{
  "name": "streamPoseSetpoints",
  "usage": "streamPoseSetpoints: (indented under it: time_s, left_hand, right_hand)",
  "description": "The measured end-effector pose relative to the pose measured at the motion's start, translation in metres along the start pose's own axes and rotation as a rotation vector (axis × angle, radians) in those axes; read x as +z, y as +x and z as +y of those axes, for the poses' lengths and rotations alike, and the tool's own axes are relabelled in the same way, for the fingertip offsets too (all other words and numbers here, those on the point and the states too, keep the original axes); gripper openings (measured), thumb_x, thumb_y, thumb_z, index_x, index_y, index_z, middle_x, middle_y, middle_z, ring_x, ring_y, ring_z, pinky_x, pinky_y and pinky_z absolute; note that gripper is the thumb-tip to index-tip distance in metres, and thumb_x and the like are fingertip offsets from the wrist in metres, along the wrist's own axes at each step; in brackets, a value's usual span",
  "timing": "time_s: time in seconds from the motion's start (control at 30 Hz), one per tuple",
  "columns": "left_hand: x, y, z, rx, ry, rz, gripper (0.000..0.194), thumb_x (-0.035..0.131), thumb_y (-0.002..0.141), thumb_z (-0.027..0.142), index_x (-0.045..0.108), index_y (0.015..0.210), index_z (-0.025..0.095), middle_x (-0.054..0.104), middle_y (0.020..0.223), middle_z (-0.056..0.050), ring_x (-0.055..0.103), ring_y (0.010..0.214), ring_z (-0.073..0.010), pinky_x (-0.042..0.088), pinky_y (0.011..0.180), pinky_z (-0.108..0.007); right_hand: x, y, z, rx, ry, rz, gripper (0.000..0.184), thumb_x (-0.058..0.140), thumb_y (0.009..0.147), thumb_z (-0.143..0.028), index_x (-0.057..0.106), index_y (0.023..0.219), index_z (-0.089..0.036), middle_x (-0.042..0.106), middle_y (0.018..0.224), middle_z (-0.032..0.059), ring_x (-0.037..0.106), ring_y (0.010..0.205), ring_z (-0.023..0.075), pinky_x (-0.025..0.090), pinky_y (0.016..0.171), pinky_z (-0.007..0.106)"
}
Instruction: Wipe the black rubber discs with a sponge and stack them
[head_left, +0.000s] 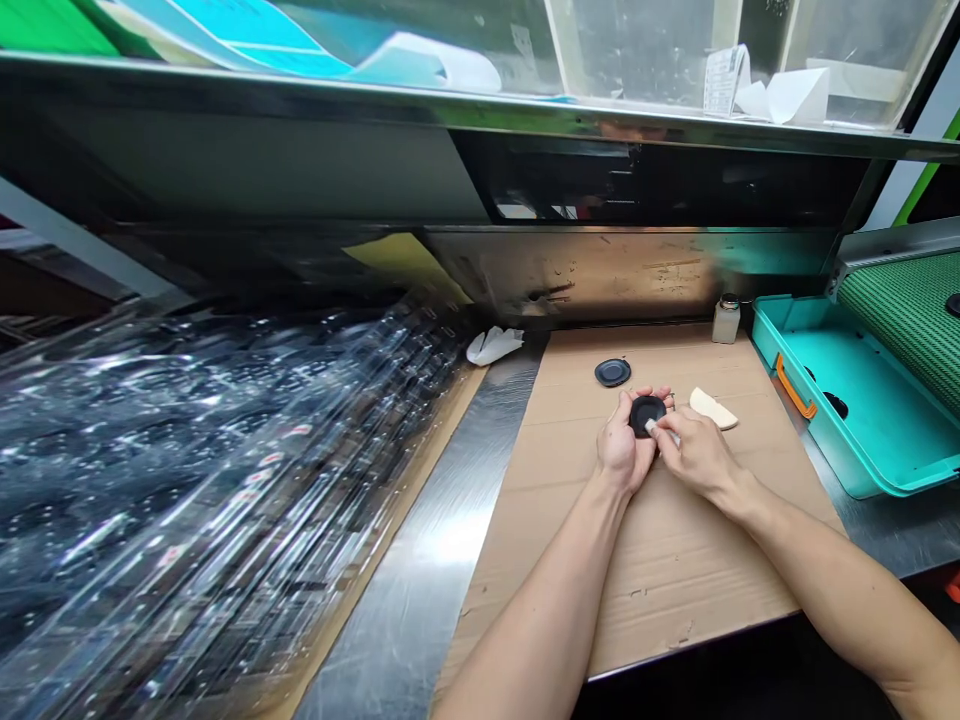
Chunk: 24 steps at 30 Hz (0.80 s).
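Observation:
My left hand (621, 442) is closed around a small black disc-like part (645, 412) with a rounded rim, held above the cardboard. Pressed to the face of that part is a small white piece (651, 427), perhaps cloth or paper, pinched in the fingertips of my right hand (694, 450). A similar black part (613, 372) lies on the cardboard just beyond my left hand. Right behind my right hand rests a cream-coloured, wedge-shaped pad (712, 408). My palm and fingers hide some of the held part's edge.
Cardboard (540, 520) covers the metal bench. A small bottle (726, 318) with a dark cap stands at its back right. Farther right is a teal tray (862, 440) holding black parts, beside a green conveyor belt (915, 310). Clear plastic trays (225, 480) pile up at left; crumpled white material (493, 345) lies nearby.

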<state>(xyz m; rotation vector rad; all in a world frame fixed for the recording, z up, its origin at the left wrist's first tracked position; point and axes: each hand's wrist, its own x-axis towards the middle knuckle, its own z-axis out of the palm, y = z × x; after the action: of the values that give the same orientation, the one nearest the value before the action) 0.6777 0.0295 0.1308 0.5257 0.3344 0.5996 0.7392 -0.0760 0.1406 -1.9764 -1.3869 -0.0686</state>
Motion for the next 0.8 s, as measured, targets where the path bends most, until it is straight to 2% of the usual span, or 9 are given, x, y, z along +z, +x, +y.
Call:
streamPoseSetpoints:
  time_s: [0.07,0.2,0.37,0.53,0.7,0.8]
  left_hand:
    - [0.001,0.000,-0.001,-0.001,-0.002,-0.005,0.030,0.044,0.101,0.039,0.062,0.093,0.017,0.074,0.103,-0.012,0.071,0.098,-0.0229,0.051,0.098,-0.043]
    - [0.001,0.000,-0.002,-0.038,-0.008,0.032,0.029,0.043,0.102,0.039,0.060,0.095,0.017,0.074,0.104,-0.013,0.072,0.100,-0.0237,0.050,0.100,-0.044]
    - [-0.001,0.001,-0.005,-0.066,-0.017,0.034,0.023,0.051,0.099,0.038,0.060,0.094,0.018,0.075,0.108,-0.013,0.071,0.106,-0.0241,0.049,0.102,-0.044]
    - [-0.002,0.000,-0.012,-0.124,0.038,0.020,0.031,0.049,0.099,0.040,0.066,0.091,0.016,0.075,0.108,-0.014,0.069,0.107,-0.0248,0.050,0.102,-0.042]
    - [-0.004,0.002,-0.013,-0.073,0.023,0.051,0.035,0.042,0.102,0.031,0.070,0.089,0.013,0.073,0.092,-0.007,0.070,0.095,-0.0157,0.051,0.100,-0.029]
    - [-0.003,0.000,-0.010,-0.108,0.045,0.052,0.041,0.038,0.103,0.034,0.070,0.088,0.013,0.075,0.098,-0.011,0.070,0.098,-0.0199,0.052,0.099,-0.036]
  right_hand:
    - [-0.002,0.001,0.002,0.021,-0.067,0.013,0.013,0.054,0.095,-0.018,0.067,0.091,-0.016,0.067,0.096,0.0095,0.062,0.088,0.0196,0.046,0.080,0.030]
    - [-0.005,0.002,0.002,-0.072,-0.111,-0.077,0.012,0.054,0.095,-0.020,0.065,0.091,-0.018,0.066,0.096,0.0076,0.060,0.087,0.0188,0.045,0.076,0.028]
    - [-0.006,0.005,0.001,0.019,-0.237,0.009,0.018,0.048,0.100,-0.023,0.065,0.095,-0.018,0.065,0.098,0.0097,0.058,0.089,0.0208,0.045,0.076,0.030]
    - [0.000,0.008,-0.001,-0.153,-0.215,-0.050,0.017,0.049,0.098,-0.020,0.066,0.095,-0.019,0.066,0.101,0.0096,0.059,0.097,0.0220,0.046,0.087,0.033]
    - [0.000,0.012,-0.003,-0.003,-0.347,-0.011,0.025,0.042,0.100,-0.019,0.066,0.106,-0.016,0.066,0.107,0.0144,0.059,0.100,0.0250,0.047,0.083,0.035]
    - [0.000,0.007,-0.004,-0.058,-0.286,-0.062,0.019,0.048,0.097,-0.019,0.067,0.099,-0.017,0.066,0.104,0.0120,0.059,0.096,0.0236,0.047,0.084,0.035]
